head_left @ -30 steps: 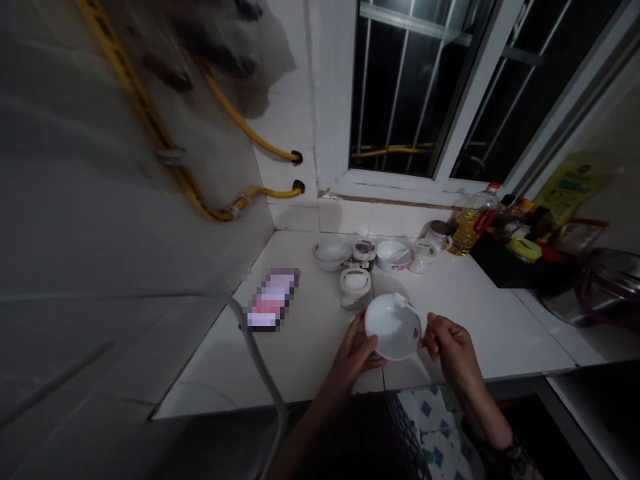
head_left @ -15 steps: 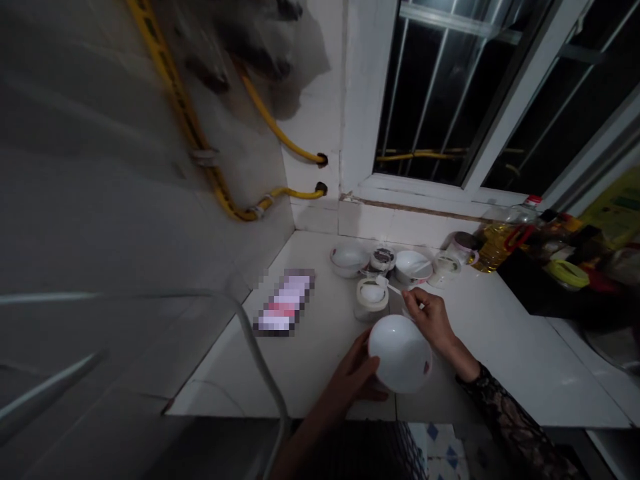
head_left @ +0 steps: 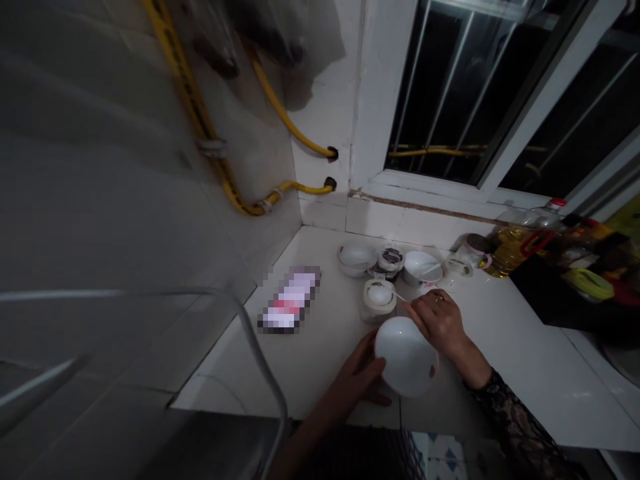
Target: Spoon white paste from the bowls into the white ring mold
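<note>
Nearest to me, my left hand (head_left: 360, 377) is curled around the near side of the round white bowl (head_left: 406, 355), with the thumb up by its rim. The bowl is tipped a little and sits low over the near edge of the white counter (head_left: 310, 353).

Just past the bowl, my right hand (head_left: 440, 320) pinches the thin white spoon (head_left: 400, 297) between thumb and fingers. The spoon's tip points into the small round open jar (head_left: 379, 300), which has something white in it. So the step in hand looks like scooping from the jar, with the bowl held ready just beside it. I think lifting the spoon across calls for a slow, level hand so nothing spills.

To the left lies a flat blurred packet (head_left: 290, 300). Farther back stand two more white bowls (head_left: 356, 257), a dark-topped pot (head_left: 391, 259) and a clear bottle of yellow oil (head_left: 515, 237).

The room is dim. Yellow pipes (head_left: 215, 153) run down the grey wall, and a barred window (head_left: 450, 100) shows dark outside.
</note>
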Available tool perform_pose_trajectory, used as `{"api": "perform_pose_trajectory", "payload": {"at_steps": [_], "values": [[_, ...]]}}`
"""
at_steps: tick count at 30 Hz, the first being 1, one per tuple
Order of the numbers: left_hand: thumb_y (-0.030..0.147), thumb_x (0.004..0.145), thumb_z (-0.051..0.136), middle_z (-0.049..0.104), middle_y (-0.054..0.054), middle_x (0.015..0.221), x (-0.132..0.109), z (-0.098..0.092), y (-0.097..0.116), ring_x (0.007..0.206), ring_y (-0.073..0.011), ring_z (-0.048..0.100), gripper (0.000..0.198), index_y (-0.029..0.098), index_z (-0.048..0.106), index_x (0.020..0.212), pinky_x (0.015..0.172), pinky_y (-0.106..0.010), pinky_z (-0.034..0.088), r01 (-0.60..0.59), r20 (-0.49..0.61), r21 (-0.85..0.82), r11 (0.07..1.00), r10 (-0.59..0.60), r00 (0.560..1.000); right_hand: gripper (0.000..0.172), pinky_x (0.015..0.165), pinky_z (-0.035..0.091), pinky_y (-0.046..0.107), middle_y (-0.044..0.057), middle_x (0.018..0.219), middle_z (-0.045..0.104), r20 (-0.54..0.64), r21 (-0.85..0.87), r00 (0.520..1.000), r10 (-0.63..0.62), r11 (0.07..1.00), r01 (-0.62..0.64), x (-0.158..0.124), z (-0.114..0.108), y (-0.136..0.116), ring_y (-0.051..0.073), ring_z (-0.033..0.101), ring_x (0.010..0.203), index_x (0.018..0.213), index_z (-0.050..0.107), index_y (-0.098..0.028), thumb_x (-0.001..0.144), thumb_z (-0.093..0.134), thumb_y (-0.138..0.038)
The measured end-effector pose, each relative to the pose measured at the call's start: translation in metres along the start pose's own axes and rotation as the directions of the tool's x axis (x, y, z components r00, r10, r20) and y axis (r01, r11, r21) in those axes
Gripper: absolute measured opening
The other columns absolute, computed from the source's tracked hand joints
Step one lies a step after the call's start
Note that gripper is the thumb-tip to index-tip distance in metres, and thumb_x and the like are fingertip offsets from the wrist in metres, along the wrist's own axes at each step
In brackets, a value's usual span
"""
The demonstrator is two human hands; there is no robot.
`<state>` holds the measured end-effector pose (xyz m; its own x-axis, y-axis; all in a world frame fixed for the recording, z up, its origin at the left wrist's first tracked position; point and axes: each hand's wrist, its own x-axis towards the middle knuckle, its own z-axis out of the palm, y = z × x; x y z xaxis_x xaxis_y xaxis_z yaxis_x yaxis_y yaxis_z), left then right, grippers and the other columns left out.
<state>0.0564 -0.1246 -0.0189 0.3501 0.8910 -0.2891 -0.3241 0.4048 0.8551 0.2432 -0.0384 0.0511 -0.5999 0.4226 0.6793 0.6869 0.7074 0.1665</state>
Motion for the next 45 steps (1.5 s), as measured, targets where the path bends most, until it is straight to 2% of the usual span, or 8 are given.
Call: {"api": "perform_pose_trajectory", "payload": {"at_steps": [2,5,8,12,25,38,41,45], "values": [[0.043,0.075,0.065,0.037,-0.012,0.147,0.001,0.002,0.001,0.115,-0.0357,0.053,0.071,0.027,0.037,0.139,0.055,-0.03,0.061,-0.002,0.003,0.0,1.0,0.002,1.0,0.034,0.061,0.04,0.026,0.0,0.055,0.055,0.02,0.232,0.963,0.268,0.936,-0.266,-0.007,-0.007,-0.002,0.012,0.049,0.053,0.062,0.054,-0.019,0.093,0.049,-0.029],[0.043,0.075,0.066,0.038,-0.014,0.144,0.005,0.005,0.001,0.112,-0.0338,0.055,0.073,0.026,0.034,0.138,0.056,-0.031,0.061,0.001,0.0,-0.011,1.0,-0.001,1.0,0.044,0.049,0.035,0.023,-0.003,0.048,0.046,0.222,0.503,0.742,0.633,0.578,-0.643,-0.026,-0.026,-0.005,0.01,0.044,0.047,0.054,0.047,-0.019,0.091,0.048,-0.044],[0.044,0.074,0.066,0.04,-0.015,0.142,0.015,0.012,-0.002,0.107,-0.0315,0.058,0.072,0.025,0.033,0.136,0.056,-0.033,0.061,0.005,0.01,-0.017,1.0,-0.005,1.0,0.054,0.044,0.029,0.022,-0.004,0.042,0.036,0.433,0.507,0.55,0.714,0.312,-0.803,-0.05,-0.048,-0.009,0.008,0.034,0.042,0.047,0.039,-0.02,0.083,0.05,-0.058],[0.049,0.068,0.072,0.042,-0.014,0.139,0.035,0.027,-0.01,0.104,-0.0308,0.058,0.075,0.025,0.037,0.129,0.052,-0.032,0.061,0.008,0.029,-0.007,1.0,-0.008,1.0,0.058,0.04,0.021,0.023,-0.006,0.044,0.027,0.552,0.409,0.403,0.73,0.183,-0.894,-0.08,-0.064,-0.016,0.007,0.024,0.043,0.047,0.034,-0.021,0.075,0.05,-0.069],[0.052,0.076,0.062,0.043,-0.013,0.131,0.07,0.066,-0.011,0.058,-0.0102,0.065,0.065,0.026,0.032,0.128,0.047,-0.025,0.057,0.04,0.127,0.141,0.989,-0.058,0.99,0.06,0.047,0.03,0.023,-0.002,0.048,0.038,0.374,0.1,0.405,0.834,0.397,-0.912,-0.127,-0.064,-0.012,0.011,0.039,0.049,0.052,0.045,-0.019,0.08,0.038,-0.071],[0.051,0.081,0.054,0.056,-0.013,0.109,0.065,0.057,-0.01,0.053,-0.0086,0.06,0.064,0.019,0.034,0.133,0.041,-0.02,0.05,-0.117,0.135,0.339,0.933,0.075,0.988,0.064,0.048,0.036,0.026,0.0,0.046,0.046,0.304,0.192,0.266,0.915,0.215,-0.958,-0.134,-0.058,-0.032,0.015,0.043,0.049,0.051,0.044,-0.02,0.078,0.032,-0.077],[0.042,0.083,0.055,0.06,-0.011,0.107,0.047,0.045,0.006,0.051,-0.0081,0.056,0.053,0.021,0.046,0.13,0.045,-0.022,0.05,-0.303,0.167,0.549,0.779,0.252,0.953,0.063,0.047,0.033,0.027,-0.001,0.045,0.042,0.211,0.232,0.205,0.956,0.154,-0.96,-0.142,-0.057,-0.037,0.015,0.042,0.048,0.051,0.042,-0.021,0.079,0.033,-0.076],[0.026,0.082,0.056,0.065,-0.008,0.097,0.035,0.028,0.06,0.066,-0.0151,0.06,0.026,0.017,0.065,0.105,0.078,-0.036,0.053,-0.488,0.248,0.795,0.361,0.541,0.803,0.058,0.052,0.035,0.027,0.0,0.051,0.046,0.058,0.328,0.171,0.984,0.143,-0.934,-0.155,-0.053,-0.04,0.016,0.044,0.055,0.055,0.046,-0.02,0.083,0.036,-0.07]]}}
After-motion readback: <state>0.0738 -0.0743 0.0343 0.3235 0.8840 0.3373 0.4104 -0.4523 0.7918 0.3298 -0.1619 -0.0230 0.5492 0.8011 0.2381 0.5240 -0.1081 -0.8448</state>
